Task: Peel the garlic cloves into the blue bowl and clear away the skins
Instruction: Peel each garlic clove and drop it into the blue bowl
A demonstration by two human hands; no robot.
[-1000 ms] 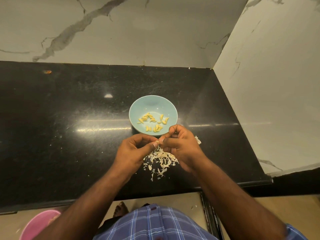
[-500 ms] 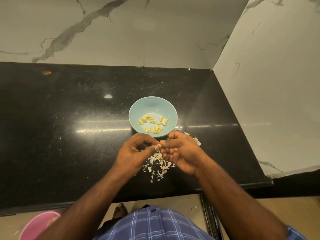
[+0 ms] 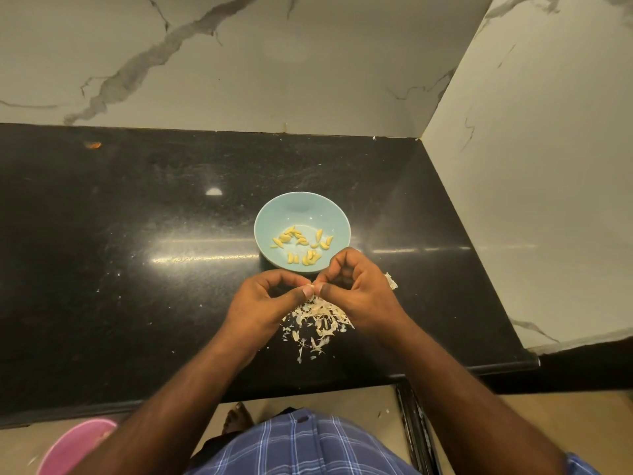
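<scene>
The left hand [image 3: 265, 298] and right hand [image 3: 356, 286] pinched one small pale garlic clove [image 3: 309, 287] between their fingertips, at six o'clock from the round light-blue bowl [image 3: 270, 217] on the black table [image 3: 120, 252]; light, slippery, probably best nipped at its tip

"What were you wearing?"

"A blue checked shirt [image 3: 308, 447] crossed with thin pale lines, a small dark button on the front. My forearms were bare; my left hand [image 3: 263, 303] and right hand [image 3: 359, 289] had no rings, watch or gloves."

"And on your feet?"

"Nothing. One bare foot [image 3: 238, 419] showed below."
</scene>
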